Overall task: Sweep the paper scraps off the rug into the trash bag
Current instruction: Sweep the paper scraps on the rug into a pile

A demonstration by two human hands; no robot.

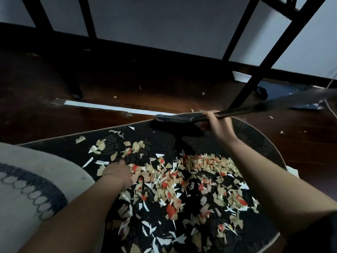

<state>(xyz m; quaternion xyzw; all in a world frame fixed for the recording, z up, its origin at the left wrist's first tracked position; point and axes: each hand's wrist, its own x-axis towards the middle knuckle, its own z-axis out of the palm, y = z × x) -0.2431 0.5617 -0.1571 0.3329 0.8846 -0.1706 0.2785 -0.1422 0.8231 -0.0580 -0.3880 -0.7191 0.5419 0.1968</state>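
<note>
While two bare arms reached in, the right hand (217,125) had fingers curled round one dark, blurred brush handle (237,111), its flat head (175,118) at the far edge of the black, nubbly rug (160,141). Left hand (117,172) lay knuckles-up among the torn paper scraps (182,181); fingers hidden, grip can't be told. Scraps too many to count: tan, white, red, black bits, jagged & thin, all on the rug. One cream cloth w/ dark scalloped band (27,181) at left. Glossy brown wood floor (109,84) beyond.
</note>
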